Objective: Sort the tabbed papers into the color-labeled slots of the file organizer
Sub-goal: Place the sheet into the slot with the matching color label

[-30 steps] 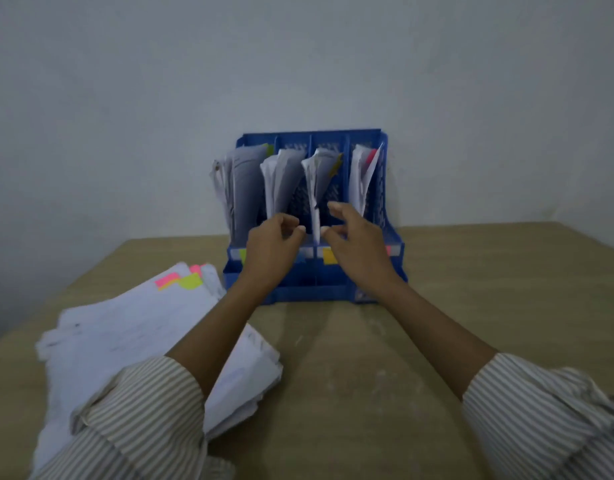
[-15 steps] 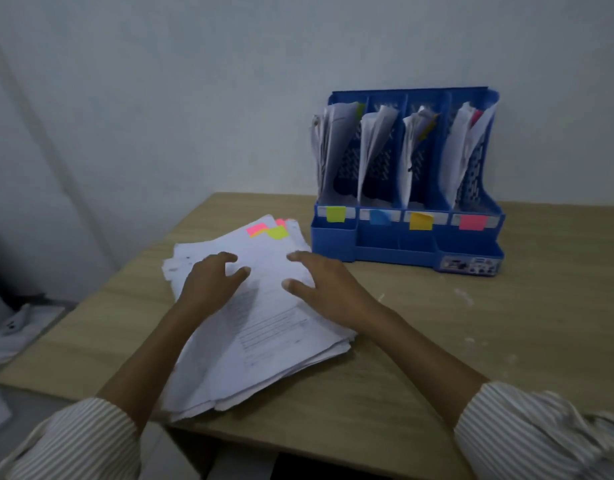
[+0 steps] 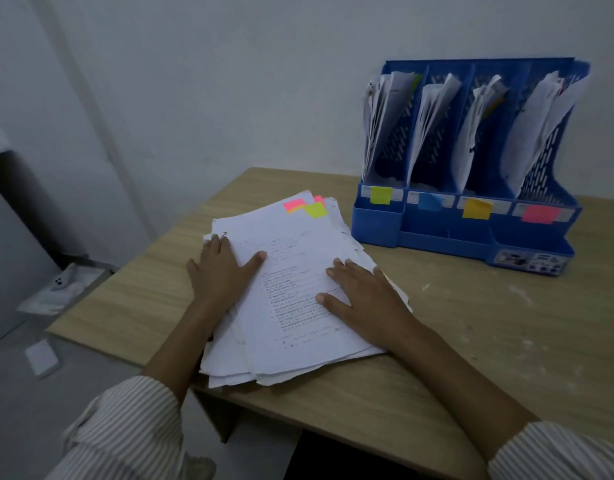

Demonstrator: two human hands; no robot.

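A stack of white tabbed papers (image 3: 291, 299) lies on the wooden table, with a pink tab (image 3: 294, 204) and a yellow-green tab (image 3: 316, 210) at its far end. My left hand (image 3: 222, 268) rests flat on the stack's left side, fingers straight. My right hand (image 3: 362, 294) lies flat on the stack's right side. The blue file organizer (image 3: 471, 233) stands at the back right; its four slots hold papers and carry green (image 3: 381, 195), blue (image 3: 431, 201), orange (image 3: 476, 208) and pink (image 3: 540, 213) labels.
The table (image 3: 489, 341) ends at a left edge near my left hand and a front edge below the stack. A white wall stands behind. On the floor at left lie some white sheets (image 3: 61, 289) and a small flat item (image 3: 42, 356).
Both hands have left the organizer's slots and come down onto the paper stack. The view has swung left, so the organizer now sits at the right. My fingers have spread flatter since half a second ago.
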